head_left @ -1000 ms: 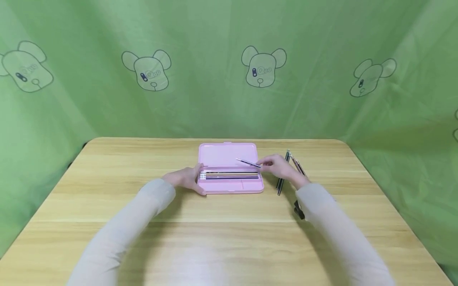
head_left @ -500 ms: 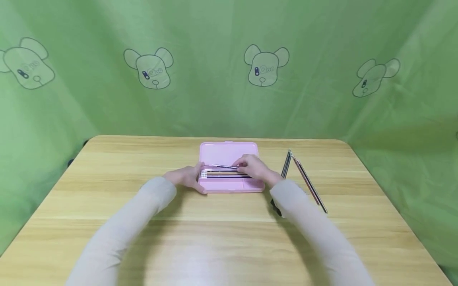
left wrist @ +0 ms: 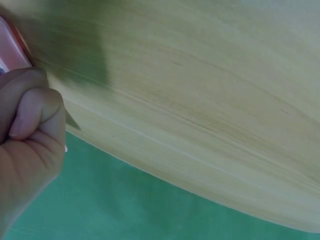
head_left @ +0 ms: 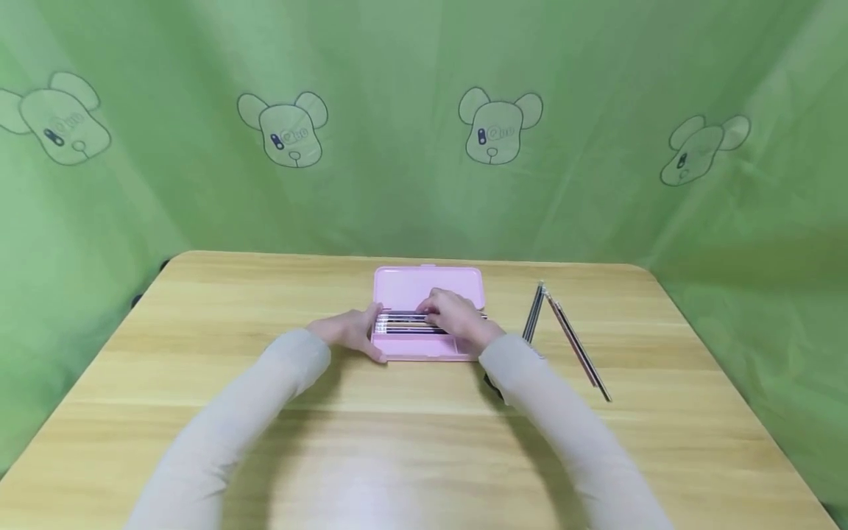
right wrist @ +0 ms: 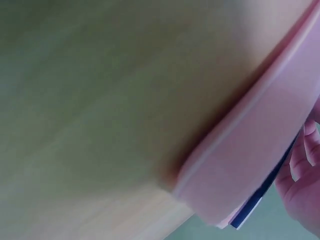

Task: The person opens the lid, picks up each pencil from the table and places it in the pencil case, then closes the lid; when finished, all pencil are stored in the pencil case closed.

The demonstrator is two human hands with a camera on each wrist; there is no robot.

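A pink pencil case [head_left: 416, 345] lies with its lid raised on the table, several pencils [head_left: 405, 328] side by side in its long compartment. My left hand [head_left: 350, 330] grips the case's left end, thumb at the front corner; in the left wrist view its fingers are curled beside the pink edge. Over the compartment, my right hand [head_left: 456, 315] pinches a dark pencil [head_left: 401, 313] along the back of the row; its fingertips are partly hidden. In the right wrist view, a dark blue pencil [right wrist: 260, 195] juts past the case's end beside the hand.
Right of the case, two groups of loose pencils lie on the wooden table [head_left: 397, 456]: dark pencils [head_left: 533, 313], partly behind the right sleeve, and a slanting pair [head_left: 579, 346]. A green curtain [head_left: 397, 199] hangs behind the table.
My right hand has carried a pencil leftward from the case's right edge and lowered it onto the row inside. The left hand stays at the case's left end.
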